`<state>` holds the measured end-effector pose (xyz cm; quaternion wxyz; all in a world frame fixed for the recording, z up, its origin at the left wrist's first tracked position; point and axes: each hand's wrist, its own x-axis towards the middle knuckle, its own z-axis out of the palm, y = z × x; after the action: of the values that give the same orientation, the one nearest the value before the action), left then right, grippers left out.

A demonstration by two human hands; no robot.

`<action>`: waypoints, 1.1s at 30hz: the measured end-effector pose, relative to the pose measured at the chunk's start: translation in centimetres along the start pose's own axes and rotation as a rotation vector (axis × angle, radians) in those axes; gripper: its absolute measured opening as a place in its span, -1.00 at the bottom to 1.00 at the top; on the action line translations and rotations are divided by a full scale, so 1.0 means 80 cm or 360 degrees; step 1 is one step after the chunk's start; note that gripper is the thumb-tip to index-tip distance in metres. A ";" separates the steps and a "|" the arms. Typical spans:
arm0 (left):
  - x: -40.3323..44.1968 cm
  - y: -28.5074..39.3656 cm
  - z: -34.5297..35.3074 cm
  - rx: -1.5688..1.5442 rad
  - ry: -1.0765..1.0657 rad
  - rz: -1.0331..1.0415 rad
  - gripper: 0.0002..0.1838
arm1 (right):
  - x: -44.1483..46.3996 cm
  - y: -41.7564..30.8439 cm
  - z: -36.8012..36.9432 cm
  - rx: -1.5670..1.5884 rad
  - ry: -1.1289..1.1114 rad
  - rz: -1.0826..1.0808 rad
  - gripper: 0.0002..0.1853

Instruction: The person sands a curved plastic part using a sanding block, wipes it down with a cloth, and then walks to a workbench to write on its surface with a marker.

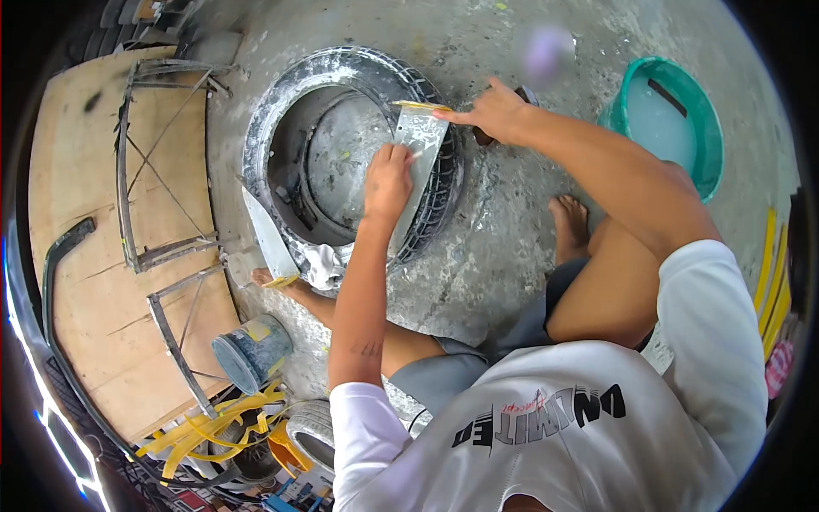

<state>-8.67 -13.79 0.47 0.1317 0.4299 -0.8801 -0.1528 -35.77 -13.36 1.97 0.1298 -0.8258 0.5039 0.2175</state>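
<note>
Stained concrete floor (486,264) spreads below me. Slanting over one side of the whitened tyre (258,145) is a long grey panel (424,171), smeared pale, with a yellow strip (414,105) along its far end. My left hand (388,182) is curled nearly closed over it; whether it grips anything, I can't tell. My right hand (495,111) is partly open, index finger reaching the strip. Beyond stands a green bucket (713,141) of cloudy water.

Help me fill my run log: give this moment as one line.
Left hand: at flat grey panel | Right hand: touching panel's yellow end strip | Panel: across black rubber tyre with white smears
</note>
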 end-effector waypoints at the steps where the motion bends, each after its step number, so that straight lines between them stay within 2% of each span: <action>1: 0.021 0.004 0.007 0.0054 0.0048 -0.0015 -0.93 | 0.002 0.001 0.010 -0.0008 0.0073 0.0001 0.08; 2: 0.039 0.010 0.015 0.0107 0.0090 -0.0032 -0.93 | 0.003 0.001 0.013 -0.0011 0.0143 0.0001 0.03; 6: 0.054 0.021 0.031 0.0227 0.0199 -0.0087 -0.92 | 0.006 0.005 0.001 -0.0053 0.0052 0.0032 -0.03; 8: 0.025 0.018 0.015 0.0251 -0.0005 0.0039 -0.91 | 0.009 0.005 0.000 -0.0040 0.0081 0.0030 -0.07; 11: -0.055 0.010 -0.026 0.0289 -0.0326 0.0231 -0.92 | -0.005 -0.002 -0.025 -0.0052 -0.0080 0.0020 -0.05; 13: -0.086 0.015 -0.051 0.0334 -0.0458 0.0140 -0.92 | 0.006 -0.003 -0.013 -0.0025 0.0077 0.0019 -0.06; 14: -0.082 0.014 -0.045 0.0318 -0.0360 0.0178 -0.92 | 0.011 -0.004 -0.007 -0.0018 0.0155 0.0013 -0.06; 16: -0.067 0.016 -0.027 0.0288 -0.0143 0.0225 -0.91 | 0.012 -0.009 -0.017 0.0023 0.0084 0.0033 -0.08; 21: 0.047 0.026 0.035 0.0301 0.0333 -0.0124 -0.92 | 0.020 -0.007 -0.025 -0.0011 -0.0002 0.0011 -0.08; 24: 0.052 0.025 0.032 0.0215 0.0235 -0.0162 -0.91 | 0.020 -0.011 -0.020 0.0038 0.0039 0.0069 -0.08; 27: -0.013 0.003 -0.007 0.0181 -0.0298 -0.0003 -0.91 | 0.018 -0.009 -0.027 0.0055 0.0019 0.0045 -0.07; 29: -0.074 -0.005 -0.042 0.0126 -0.0473 0.0052 -0.91 | 0.021 -0.011 -0.022 0.0053 0.0067 0.0019 -0.07; 32: -0.118 -0.019 -0.077 -0.0055 -0.0635 0.0120 -0.93 | 0.027 -0.015 -0.014 0.0026 0.0129 0.0015 -0.08; 33: -0.118 -0.014 -0.073 -0.0073 -0.0526 0.0087 -0.93 | 0.030 -0.016 -0.020 0.0057 0.0109 0.0017 -0.08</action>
<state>-0.12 -7.81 4.50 -0.0008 0.3718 -0.8974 -0.2378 -33.33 -15.32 2.16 0.1261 -0.8276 0.5162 0.1807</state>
